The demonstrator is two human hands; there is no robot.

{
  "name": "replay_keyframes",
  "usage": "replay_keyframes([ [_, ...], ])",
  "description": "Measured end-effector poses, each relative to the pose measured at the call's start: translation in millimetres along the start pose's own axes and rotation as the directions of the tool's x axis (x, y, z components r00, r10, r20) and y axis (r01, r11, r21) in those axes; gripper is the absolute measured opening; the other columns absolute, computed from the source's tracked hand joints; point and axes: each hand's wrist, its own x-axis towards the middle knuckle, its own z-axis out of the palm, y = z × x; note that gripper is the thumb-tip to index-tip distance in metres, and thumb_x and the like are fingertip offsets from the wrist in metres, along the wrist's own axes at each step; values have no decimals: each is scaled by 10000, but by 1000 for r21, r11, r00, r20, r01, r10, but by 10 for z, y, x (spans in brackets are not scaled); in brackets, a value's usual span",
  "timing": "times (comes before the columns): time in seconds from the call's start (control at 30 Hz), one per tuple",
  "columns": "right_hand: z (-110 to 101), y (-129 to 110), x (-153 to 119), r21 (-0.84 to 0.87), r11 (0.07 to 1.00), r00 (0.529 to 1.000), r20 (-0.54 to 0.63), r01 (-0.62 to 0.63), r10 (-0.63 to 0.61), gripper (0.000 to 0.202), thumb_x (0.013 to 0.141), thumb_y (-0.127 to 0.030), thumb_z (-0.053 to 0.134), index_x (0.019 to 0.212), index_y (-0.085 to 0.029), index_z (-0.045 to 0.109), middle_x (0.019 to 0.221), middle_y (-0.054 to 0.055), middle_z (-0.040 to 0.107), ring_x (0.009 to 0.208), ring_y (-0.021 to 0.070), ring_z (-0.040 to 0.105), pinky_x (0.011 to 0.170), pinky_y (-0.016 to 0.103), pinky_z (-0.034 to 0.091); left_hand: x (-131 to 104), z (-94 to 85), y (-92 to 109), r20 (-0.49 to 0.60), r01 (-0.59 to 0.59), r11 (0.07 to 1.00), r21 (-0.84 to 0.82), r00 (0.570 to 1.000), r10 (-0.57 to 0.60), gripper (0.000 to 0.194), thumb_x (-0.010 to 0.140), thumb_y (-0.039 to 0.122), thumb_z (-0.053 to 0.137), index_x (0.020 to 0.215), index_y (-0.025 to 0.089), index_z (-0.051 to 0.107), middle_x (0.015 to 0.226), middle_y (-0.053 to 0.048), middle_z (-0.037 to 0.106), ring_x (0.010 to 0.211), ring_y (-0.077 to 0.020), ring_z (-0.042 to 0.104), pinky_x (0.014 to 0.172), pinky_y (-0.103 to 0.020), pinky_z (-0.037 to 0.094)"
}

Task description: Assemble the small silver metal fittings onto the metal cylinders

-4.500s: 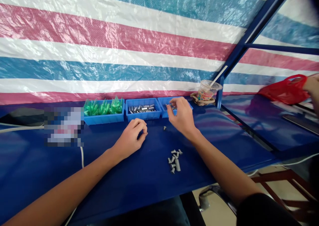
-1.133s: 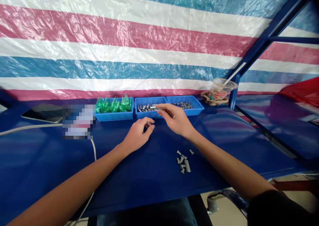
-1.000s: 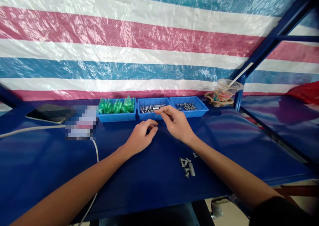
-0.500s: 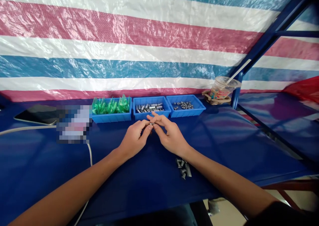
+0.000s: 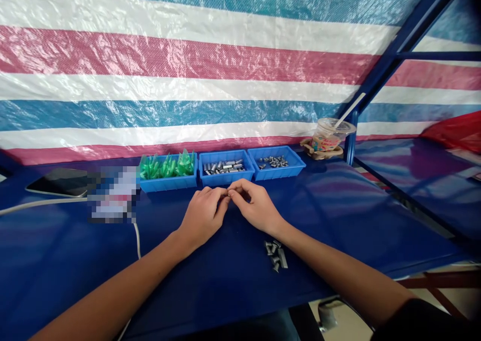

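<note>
My left hand (image 5: 205, 213) and my right hand (image 5: 257, 206) meet at the fingertips over the blue table, just in front of the middle bin. Both are closed in a pinch around something small, mostly hidden by the fingers. The middle blue bin (image 5: 224, 182) holds silvery metal cylinders (image 5: 229, 166). In the right blue bin (image 5: 280, 173) lie small metal parts (image 5: 278, 161). Green plastic pieces (image 5: 167, 166) fill the left blue bin (image 5: 169, 183). Several metal parts (image 5: 275, 256) lie on the table beside my right forearm.
A phone (image 5: 56, 182) and a white cable (image 5: 137, 238) lie at the left, near a blurred-out patch. A plastic cup (image 5: 330, 134) with a straw stands at the back right by a blue metal post (image 5: 350, 143). Striped sheeting (image 5: 180, 85) hangs behind.
The fingers of my right hand have curled in and closed up at my left fingertips. The view has shifted slightly, with the bins a little lower in it.
</note>
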Motion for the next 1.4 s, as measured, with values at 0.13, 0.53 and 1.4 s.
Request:
replay_keyframes([
  [0.13,-15,-15,-4,111,993,999,21,36,-39,151,851,-259,498,912,-187,616,784,17,613,672,122,547,618,255,430,32,-30,-23,66,79,943,-325,996,-61,239,944,299,383,952,185,593,871,-26,655,810,-159,595,742,-287,442],
  [0.53,-53,-31,28,26,994,989,105,-106,102,209,856,-331,494,755,-170,580,646,-25,527,568,90,450,523,225,338,-3,-26,-52,-205,-108,984,143,969,136,78,865,245,528,856,205,595,812,-8,696,818,-190,590,719,-336,384],
  [1.4,-161,9,41,-8,999,984,174,-46,47,185,861,-304,476,805,-171,591,637,-25,530,557,93,466,519,226,352,42,-17,-76,-186,-44,944,-327,982,-19,101,824,204,580,917,187,617,873,-32,636,827,-156,595,773,-286,471],
])
